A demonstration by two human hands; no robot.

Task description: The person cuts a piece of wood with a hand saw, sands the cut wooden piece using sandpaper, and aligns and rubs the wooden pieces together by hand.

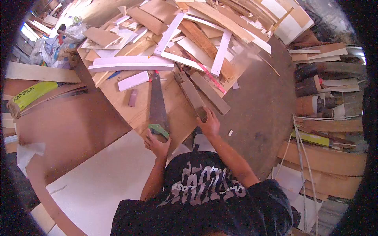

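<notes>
A handsaw [157, 103] with a dark blade and a green handle lies on the tabletop, its tip pointing away from me. My left hand [158, 146] is closed around its handle. To the right, my right hand [210, 124] grips the near end of a brown wooden strip [192, 93]. A second brown strip [210, 93] lies beside it, angled the same way. Left of the blade are a small brown block [133, 97] and a pale block [133, 81]. Some of my right fingers are hidden by the strip's end.
Scrap boards, including a white-edged plank [130, 65] and a long brown board [206, 47], pile over the table's far side. A white sheet [106, 185] lies at lower left. Stacked boards [327, 157] stand at right, and a small white scrap [230, 133] is on the floor.
</notes>
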